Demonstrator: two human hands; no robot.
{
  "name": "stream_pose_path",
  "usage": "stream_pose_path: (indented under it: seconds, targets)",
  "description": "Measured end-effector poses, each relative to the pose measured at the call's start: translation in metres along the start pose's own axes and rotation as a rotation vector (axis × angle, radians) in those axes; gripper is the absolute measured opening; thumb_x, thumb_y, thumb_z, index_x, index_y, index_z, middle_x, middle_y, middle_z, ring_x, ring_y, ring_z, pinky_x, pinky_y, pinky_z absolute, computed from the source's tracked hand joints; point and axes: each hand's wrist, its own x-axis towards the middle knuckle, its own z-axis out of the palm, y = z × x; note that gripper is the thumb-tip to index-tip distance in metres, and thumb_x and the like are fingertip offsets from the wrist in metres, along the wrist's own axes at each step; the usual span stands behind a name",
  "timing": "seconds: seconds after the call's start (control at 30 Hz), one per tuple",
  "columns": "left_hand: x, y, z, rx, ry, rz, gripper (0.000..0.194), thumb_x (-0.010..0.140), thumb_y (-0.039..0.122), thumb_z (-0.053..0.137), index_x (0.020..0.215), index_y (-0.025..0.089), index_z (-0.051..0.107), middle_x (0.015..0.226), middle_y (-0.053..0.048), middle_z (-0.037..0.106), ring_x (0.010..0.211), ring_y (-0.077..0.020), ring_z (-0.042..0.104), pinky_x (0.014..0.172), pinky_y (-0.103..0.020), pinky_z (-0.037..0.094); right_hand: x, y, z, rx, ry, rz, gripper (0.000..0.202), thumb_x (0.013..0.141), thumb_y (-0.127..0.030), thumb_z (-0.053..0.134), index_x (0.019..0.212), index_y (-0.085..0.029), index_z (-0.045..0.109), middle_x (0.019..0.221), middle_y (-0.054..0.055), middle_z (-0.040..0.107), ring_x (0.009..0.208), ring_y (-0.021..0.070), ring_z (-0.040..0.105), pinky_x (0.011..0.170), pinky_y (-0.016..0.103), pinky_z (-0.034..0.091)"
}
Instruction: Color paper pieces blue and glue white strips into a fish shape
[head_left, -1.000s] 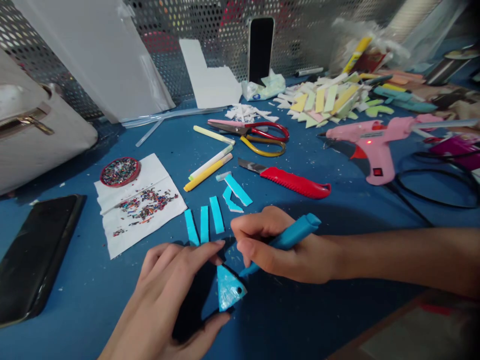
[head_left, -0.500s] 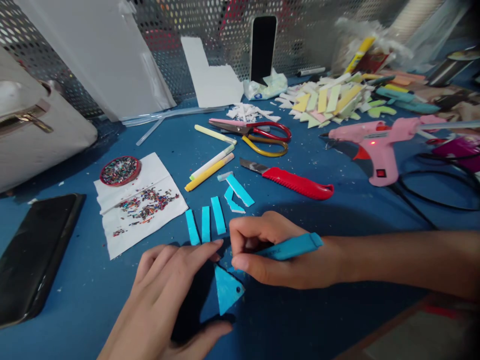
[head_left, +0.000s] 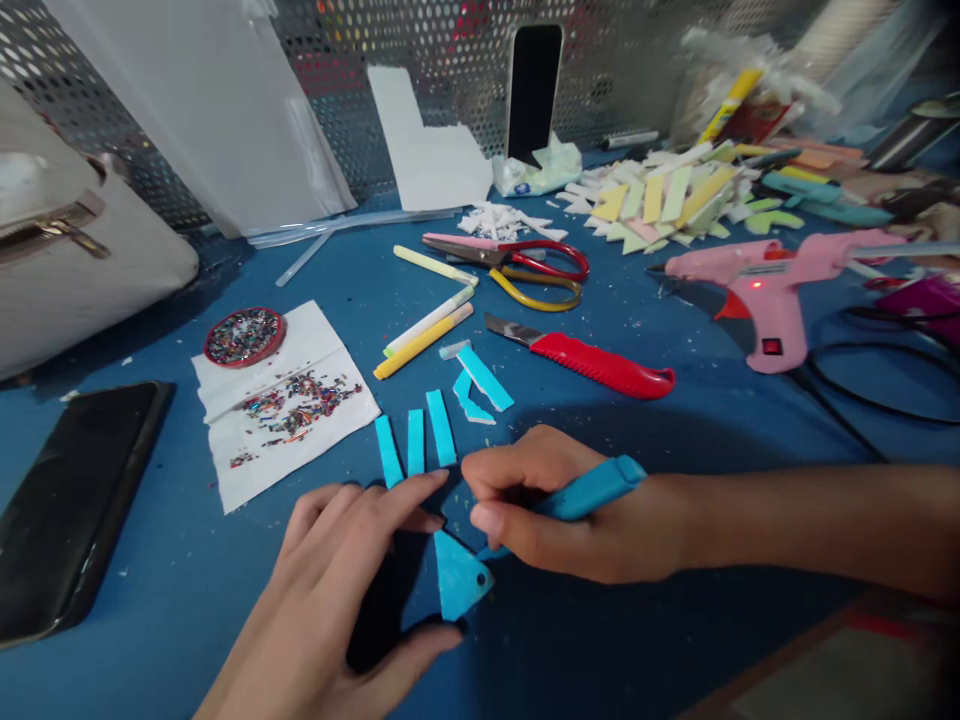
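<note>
A small light-blue triangular piece (head_left: 459, 580) with a black dot near its right corner lies on the blue tabletop. My left hand (head_left: 352, 560) spans it, thumb at the lower corner and a fingertip at the upper one. In my right hand (head_left: 547, 510) is a blue marker (head_left: 592, 490), its tip low against the triangle's upper right edge. Just beyond my left fingers lie several narrow blue strips (head_left: 441, 428), and farther up are folded blue scraps (head_left: 484, 380).
A red box cutter (head_left: 600, 365) lies with its blade out, near scissors (head_left: 540, 275). To the right sits a pink glue gun (head_left: 769, 290) with its light on. Beads in a red lid (head_left: 246, 337) and loose on paper (head_left: 236, 480) are at left, beside a phone (head_left: 67, 500).
My left thumb has moved up to the triangle's lower corner. The marker tip now shows at the triangle's edge, and my right hand has shifted slightly. The whole view has moved a little.
</note>
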Motion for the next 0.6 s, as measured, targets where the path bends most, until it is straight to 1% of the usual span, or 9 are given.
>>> stream_pose_path:
  seconds: [0.07,0.2,0.33,0.43,0.53,0.6]
  targets:
    - [0.0001,0.0000,-0.0001,-0.011,-0.007,-0.006,0.059,0.089,0.044,0.063,0.140,0.037,0.033,0.108,0.001,0.060,0.098,-0.0217,0.055,0.089,-0.037,0.042,0.0006,-0.0003,-0.0001,0.006,0.000,0.003,0.025,0.090,-0.021,0.057,0.071,-0.017,0.041,0.059,-0.008,0.038,0.054,0.0045,0.034,0.050,0.017,0.027]
    - [0.0003,0.0002,-0.0003,-0.026,-0.017,-0.016,0.059,0.089,0.045,0.062,0.140,0.037,0.033,0.108,0.001,0.060,0.097,-0.0214,0.055,0.088,-0.036,0.043,0.0021,0.0001,-0.0006,0.017,-0.008,0.012,0.029,0.091,-0.022,0.056,0.068,-0.016,0.040,0.059,-0.008,0.036,0.055,0.0047,0.032,0.050,0.017,0.027]
    - [0.0003,0.0000,-0.0005,-0.035,-0.025,-0.026,0.059,0.089,0.045,0.063,0.140,0.038,0.033,0.108,0.001,0.060,0.098,-0.0210,0.055,0.086,-0.035,0.044,0.0015,0.0004,-0.0009,0.033,-0.003,0.015,0.026,0.091,-0.022,0.057,0.071,-0.016,0.042,0.060,-0.008,0.038,0.055,0.0045,0.033,0.050,0.017,0.028]
    - [0.0002,-0.0003,-0.0005,-0.036,-0.032,-0.030,0.060,0.089,0.046,0.063,0.140,0.038,0.033,0.108,0.001,0.060,0.097,-0.0208,0.054,0.086,-0.035,0.044,0.0006,0.0003,-0.0008,0.042,-0.003,0.020,0.028,0.092,-0.022,0.056,0.069,-0.016,0.041,0.059,-0.008,0.037,0.055,0.0046,0.032,0.050,0.017,0.027]
    - [0.0000,-0.0004,-0.0003,-0.033,-0.030,-0.030,0.059,0.089,0.046,0.063,0.139,0.038,0.033,0.108,0.001,0.060,0.097,-0.0213,0.054,0.085,-0.035,0.044,0.0007,0.0002,-0.0005,0.043,-0.015,0.018,0.027,0.091,-0.023,0.058,0.070,-0.016,0.042,0.060,-0.008,0.039,0.056,0.0045,0.034,0.050,0.017,0.028]
    - [-0.0003,-0.0004,-0.0001,-0.033,-0.026,-0.033,0.059,0.089,0.046,0.063,0.139,0.038,0.033,0.108,0.000,0.060,0.097,-0.0220,0.055,0.084,-0.035,0.045,0.0012,0.0002,-0.0005,0.034,-0.018,0.026,0.028,0.092,-0.024,0.057,0.069,-0.016,0.041,0.060,-0.007,0.038,0.055,0.0048,0.033,0.050,0.017,0.028]
